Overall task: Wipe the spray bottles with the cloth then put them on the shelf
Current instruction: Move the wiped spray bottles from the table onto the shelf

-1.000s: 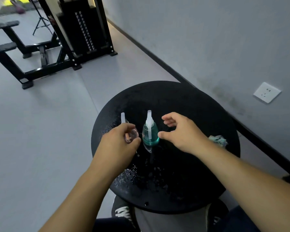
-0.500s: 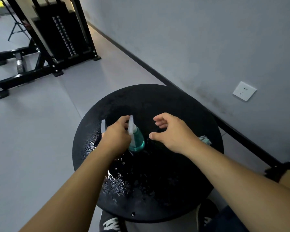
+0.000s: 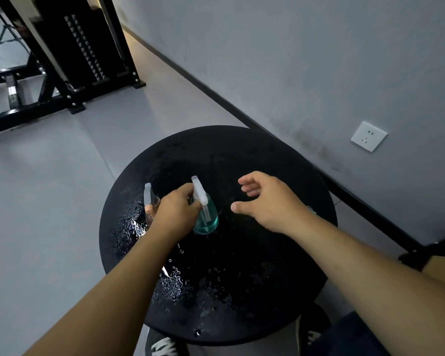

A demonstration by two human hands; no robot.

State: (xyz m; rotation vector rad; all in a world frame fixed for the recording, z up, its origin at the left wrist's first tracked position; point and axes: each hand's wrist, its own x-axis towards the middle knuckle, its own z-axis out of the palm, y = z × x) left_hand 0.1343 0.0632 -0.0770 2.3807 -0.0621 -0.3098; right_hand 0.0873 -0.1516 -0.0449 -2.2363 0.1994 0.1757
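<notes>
A small teal spray bottle (image 3: 208, 220) with a white sprayer stands near the middle of the wet round black table (image 3: 242, 155). My left hand (image 3: 177, 212) grips its neck from the left. A second, pinkish clear spray bottle (image 3: 148, 199) stands just left of that hand, mostly hidden behind it. To the right of the teal bottle hovers my right hand (image 3: 269, 201), fingers loosely spread and holding nothing. Only a sliver of the light teal cloth (image 3: 312, 209) shows behind my right wrist, at the table's right side.
Water drops (image 3: 172, 281) cover the table's front and left. A grey wall with a white socket (image 3: 369, 136) runs along the right. A black weight machine (image 3: 70, 55) stands on the floor at the back left. My shoes (image 3: 162, 345) show under the table's front edge.
My left hand let go of the pinkish bottle and moved right onto the teal bottle's neck. My right hand opened slightly and stayed beside the teal bottle. The view shifted right.
</notes>
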